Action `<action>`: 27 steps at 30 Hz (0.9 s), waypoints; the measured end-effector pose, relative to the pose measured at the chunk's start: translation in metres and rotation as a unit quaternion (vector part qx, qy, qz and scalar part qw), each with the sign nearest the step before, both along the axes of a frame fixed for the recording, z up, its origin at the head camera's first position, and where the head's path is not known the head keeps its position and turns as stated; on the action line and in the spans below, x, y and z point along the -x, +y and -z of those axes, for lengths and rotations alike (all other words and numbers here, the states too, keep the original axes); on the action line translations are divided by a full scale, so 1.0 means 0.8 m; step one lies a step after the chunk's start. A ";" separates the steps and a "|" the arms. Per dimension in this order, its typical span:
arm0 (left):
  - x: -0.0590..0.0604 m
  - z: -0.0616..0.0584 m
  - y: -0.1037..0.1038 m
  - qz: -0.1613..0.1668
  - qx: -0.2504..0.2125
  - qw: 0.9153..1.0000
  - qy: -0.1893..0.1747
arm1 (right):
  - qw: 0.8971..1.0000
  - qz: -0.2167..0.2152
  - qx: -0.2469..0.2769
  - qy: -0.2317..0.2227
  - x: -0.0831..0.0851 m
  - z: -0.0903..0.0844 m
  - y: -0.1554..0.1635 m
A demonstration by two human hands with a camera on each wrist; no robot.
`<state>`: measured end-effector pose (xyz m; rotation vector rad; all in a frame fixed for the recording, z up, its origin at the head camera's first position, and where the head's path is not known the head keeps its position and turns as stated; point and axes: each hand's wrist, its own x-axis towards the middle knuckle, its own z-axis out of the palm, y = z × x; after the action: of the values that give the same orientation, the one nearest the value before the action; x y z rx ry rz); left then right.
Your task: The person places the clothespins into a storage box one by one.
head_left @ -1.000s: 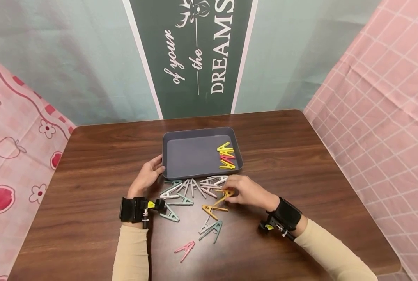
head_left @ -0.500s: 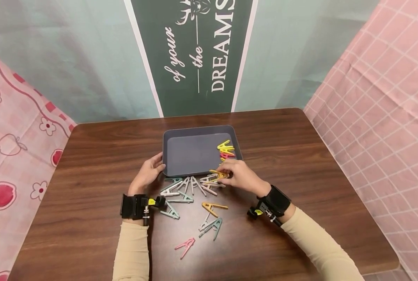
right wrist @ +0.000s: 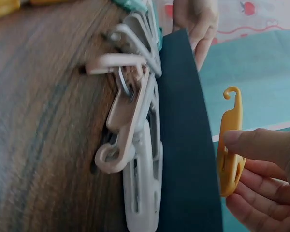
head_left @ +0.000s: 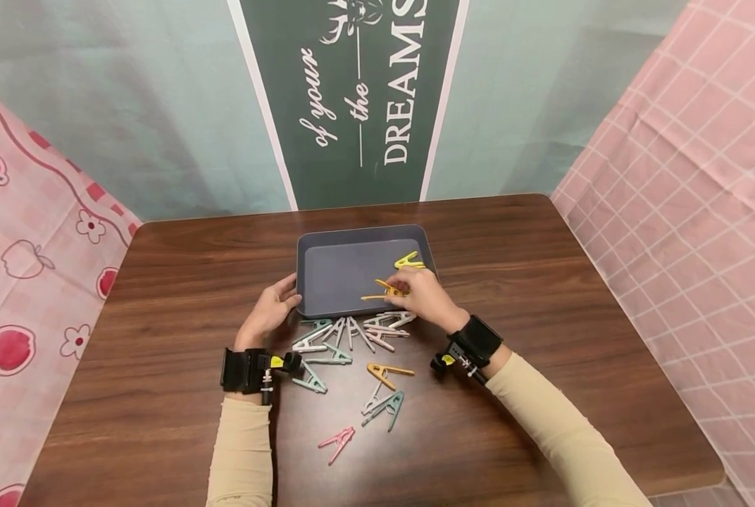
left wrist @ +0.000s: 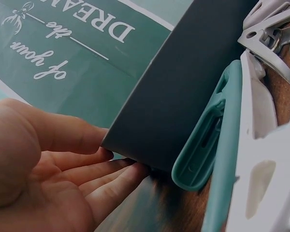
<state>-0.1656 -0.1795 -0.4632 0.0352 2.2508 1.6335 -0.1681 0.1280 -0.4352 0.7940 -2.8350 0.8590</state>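
Pinching an orange-yellow clothespin (head_left: 384, 289) between thumb and fingertips, your right hand (head_left: 423, 294) holds it over the grey tray (head_left: 346, 239), above the tray's near right part. In the right wrist view the same clothespin (right wrist: 230, 145) sits upright in your curled fingers, clear of the tray's dark wall. Just beyond your knuckles, a yellow clothespin (head_left: 409, 261) lies in the tray near its right wall.

Your left hand (head_left: 271, 315) rests against the tray's near left corner, fingers straight and relaxed, their tips touching the wall; the left wrist view shows your open palm (left wrist: 43, 179) at that corner, with a teal clothespin (left wrist: 203, 145) lying just beside it.

Along the tray's near edge a cluster of white and teal clothespins (head_left: 352, 332) lies on the table (head_left: 542, 296). Closer to you, toward the table's near edge, lie an orange clothespin (head_left: 387, 372), a teal-grey clothespin (head_left: 387, 410) and, nearest you, a pink clothespin (head_left: 336, 441).
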 end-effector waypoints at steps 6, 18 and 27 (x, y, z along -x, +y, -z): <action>0.001 0.001 -0.001 -0.001 -0.006 1.000 0.000 | 0.999 0.009 -0.033 -0.036 0.018 0.005 -0.004; 0.002 -0.001 0.001 -0.006 -0.015 1.000 -0.015 | 0.995 0.001 -0.054 -0.081 0.031 0.010 -0.007; 0.002 -0.001 0.001 -0.003 -0.004 1.000 -0.010 | 0.993 -0.020 -0.065 -0.101 0.034 0.008 -0.011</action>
<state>-0.1671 -0.1790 -0.4626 0.0143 2.2327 1.6385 -0.1951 0.1192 -0.4415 0.8239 -3.0904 0.8109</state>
